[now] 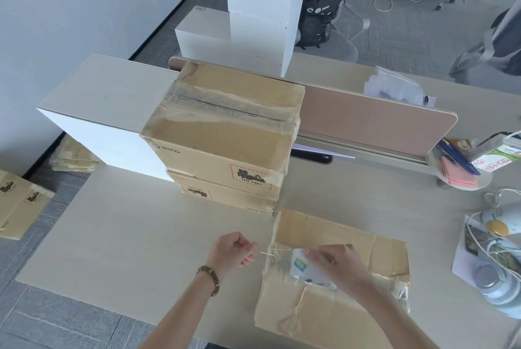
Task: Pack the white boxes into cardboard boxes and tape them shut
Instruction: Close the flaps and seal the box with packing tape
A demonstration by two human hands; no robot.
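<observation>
At the far left, on the floor, a sealed cardboard box (19,209) lies beside the tabletop (135,235), with a pile of flattened cartons (74,158) on the floor a little farther back. On the tabletop's left far part stands a long white box (104,111), its right end touching a stack of two taped cardboard boxes (225,137); the upper one shows clear tape across its top seam and a red-bordered UN 3481 label on its near face. Behind the stack, more white boxes (259,10) rise in a tall pile beyond the desk divider (366,120).

Nearer, the left hand (235,250), a beaded bracelet (210,278) on its wrist, is curled and pinches one end of a thin strip of clear tape (275,250). The strip runs right, taut, over the left edge of an open cardboard box (324,300) at the near right of the tabletop. The right hand (338,264) pinches the strip's other end above the box's opening, where a white box with a printed label (303,265) lies inside, partly hidden by crinkled tape and torn flaps.

Farther right lie a small tray of pens and pink cards (456,173), a white cable (479,235) and a pale blue appliance (499,289) at the edge.
</observation>
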